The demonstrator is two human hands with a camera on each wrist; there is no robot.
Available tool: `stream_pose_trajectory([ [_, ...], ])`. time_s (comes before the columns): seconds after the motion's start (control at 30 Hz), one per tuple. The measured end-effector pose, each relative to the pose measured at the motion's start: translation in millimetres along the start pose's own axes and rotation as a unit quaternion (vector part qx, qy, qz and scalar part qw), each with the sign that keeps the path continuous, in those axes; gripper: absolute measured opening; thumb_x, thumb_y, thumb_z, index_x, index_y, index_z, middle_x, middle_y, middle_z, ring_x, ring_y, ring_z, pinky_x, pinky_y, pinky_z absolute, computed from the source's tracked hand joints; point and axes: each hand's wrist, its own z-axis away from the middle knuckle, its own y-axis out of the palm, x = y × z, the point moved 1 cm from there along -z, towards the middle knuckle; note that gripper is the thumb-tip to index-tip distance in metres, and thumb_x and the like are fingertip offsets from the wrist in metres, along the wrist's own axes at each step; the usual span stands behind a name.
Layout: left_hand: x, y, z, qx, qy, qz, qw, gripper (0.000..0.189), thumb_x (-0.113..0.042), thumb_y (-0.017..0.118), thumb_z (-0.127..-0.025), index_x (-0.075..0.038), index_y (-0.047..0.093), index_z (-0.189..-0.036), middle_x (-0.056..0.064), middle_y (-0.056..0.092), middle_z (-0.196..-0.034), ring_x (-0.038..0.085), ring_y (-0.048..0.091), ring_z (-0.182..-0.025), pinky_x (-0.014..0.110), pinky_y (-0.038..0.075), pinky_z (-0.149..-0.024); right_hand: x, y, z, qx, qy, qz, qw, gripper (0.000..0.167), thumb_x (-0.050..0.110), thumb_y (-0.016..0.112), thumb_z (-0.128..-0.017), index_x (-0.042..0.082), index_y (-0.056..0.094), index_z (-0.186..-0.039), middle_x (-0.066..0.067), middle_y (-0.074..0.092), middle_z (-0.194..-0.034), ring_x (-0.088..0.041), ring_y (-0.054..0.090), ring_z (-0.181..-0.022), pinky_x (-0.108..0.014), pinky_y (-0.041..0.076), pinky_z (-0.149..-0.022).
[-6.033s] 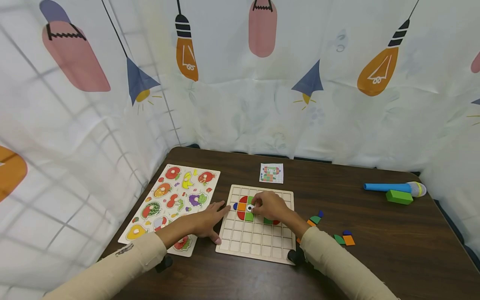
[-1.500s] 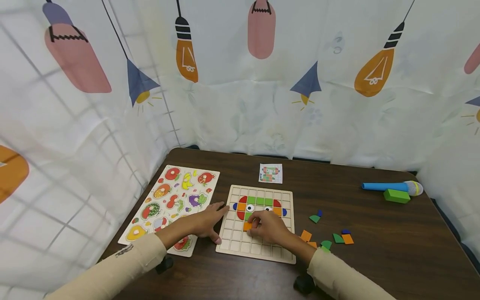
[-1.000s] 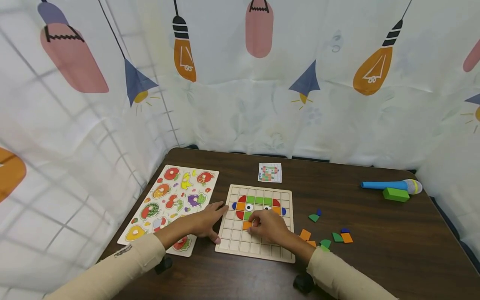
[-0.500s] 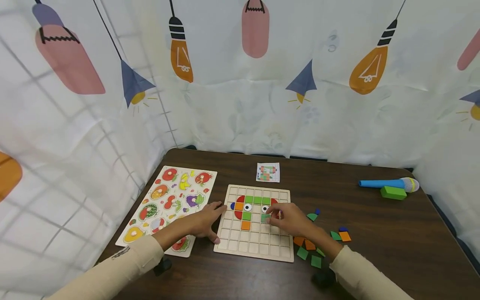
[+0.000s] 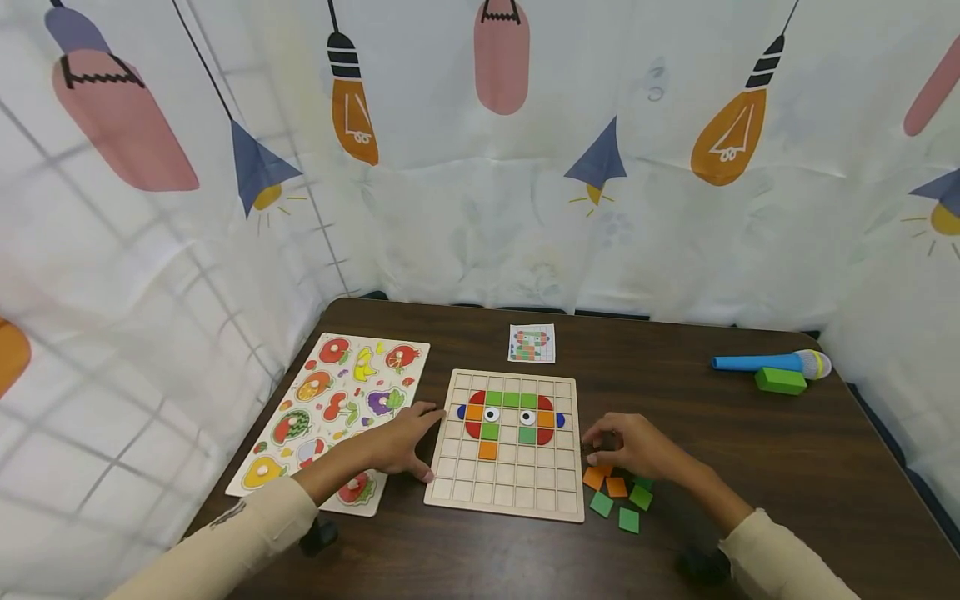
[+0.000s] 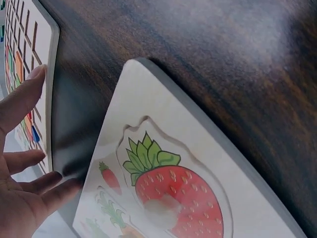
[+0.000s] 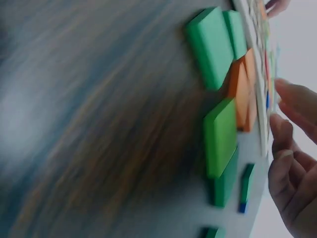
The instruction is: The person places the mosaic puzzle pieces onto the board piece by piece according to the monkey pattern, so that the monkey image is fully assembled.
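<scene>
A wooden grid board [image 5: 465, 483] lies mid-table, bearing a face-like pattern of red, green, orange and blue pieces. Two white eye tiles [image 5: 491, 414] sit in it, and one orange square [image 5: 487, 451] lies below its left half. My left hand [image 5: 401, 442] is spread at the board's left edge, thumb and fingertips right at the rim in the left wrist view. Off the board's right edge, my right hand [image 5: 633, 446] hovers by loose orange squares [image 5: 617, 487] and green squares [image 5: 628, 520]. Its fingers are bent loosely, with a gap to the thumb and nothing between them.
A fruit puzzle board [image 5: 333, 342] lies left, partly under the left forearm. Behind the grid board is a small pattern card [image 5: 532, 343]. A blue toy microphone [image 5: 757, 362] and a green block [image 5: 781, 381] lie at the right. Printed white curtains [image 5: 450, 233] enclose the table.
My right hand was at an eye tile, later at the orange square below the pattern. It has since let go and moved right to the loose pieces. The left hand stays at the board's edge.
</scene>
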Motion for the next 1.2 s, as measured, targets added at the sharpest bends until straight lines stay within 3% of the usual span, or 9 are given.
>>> stream_pose_trajectory([
  [0.2,0.2,-0.5,1.1,-0.003,0.006,0.0,1.0,0.096,-0.031,0.09,-0.075,-0.004,0.039,-0.152,0.021,0.031,-0.158,0.041,0.033,-0.145,0.054,0.037,-0.114,-10.0,-2.0,12.8,0.026,-0.005,0.019,0.9995,0.026,0.027,0.075,-0.091,0.014,0.075,-0.114,0.004,0.062,-0.099,-0.003,0.046,-0.073,-0.022,0.042,-0.063],
  [0.47,1.7,0.5,0.9,-0.002,0.003,-0.004,1.0,0.097,-0.032,0.09,-0.075,-0.006,0.039,-0.153,0.02,0.03,-0.158,0.04,0.032,-0.145,0.053,0.038,-0.114,-14.0,-3.2,14.6,0.04,0.008,0.031,0.9987,0.028,0.028,0.075,-0.091,0.015,0.076,-0.116,0.007,0.059,-0.097,-0.006,0.046,-0.079,-0.022,0.04,-0.067],
  [0.87,0.9,0.4,0.2,-0.006,0.008,-0.006,0.9999,0.097,-0.031,0.09,-0.075,-0.005,0.038,-0.153,0.02,0.031,-0.158,0.04,0.033,-0.144,0.054,0.038,-0.113,-15.7,0.6,16.8,0.018,0.006,0.046,0.9988,0.027,0.028,0.077,-0.09,0.014,0.075,-0.113,0.006,0.06,-0.099,-0.005,0.048,-0.077,-0.022,0.044,-0.067],
  [1.0,1.3,0.6,1.1,-0.009,0.012,-0.003,0.9999,0.097,-0.029,0.09,-0.075,-0.004,0.038,-0.153,0.02,0.032,-0.157,0.039,0.035,-0.143,0.053,0.039,-0.113,-14.6,0.6,15.9,0.018,0.015,0.048,0.9985,0.023,0.028,0.076,-0.09,0.017,0.07,-0.109,0.008,0.061,-0.098,-0.006,0.054,-0.082,-0.023,0.048,-0.072],
  [1.2,1.1,0.9,0.3,-0.012,0.011,0.0,0.9999,0.097,-0.029,0.091,-0.074,-0.005,0.039,-0.153,0.019,0.033,-0.156,0.038,0.037,-0.141,0.052,0.04,-0.112,-15.6,2.2,13.6,0.03,0.009,0.021,0.9993,0.021,0.022,0.074,-0.092,0.018,0.06,-0.109,0.008,0.059,-0.091,-0.003,0.052,-0.074,-0.022,0.045,-0.065],
])
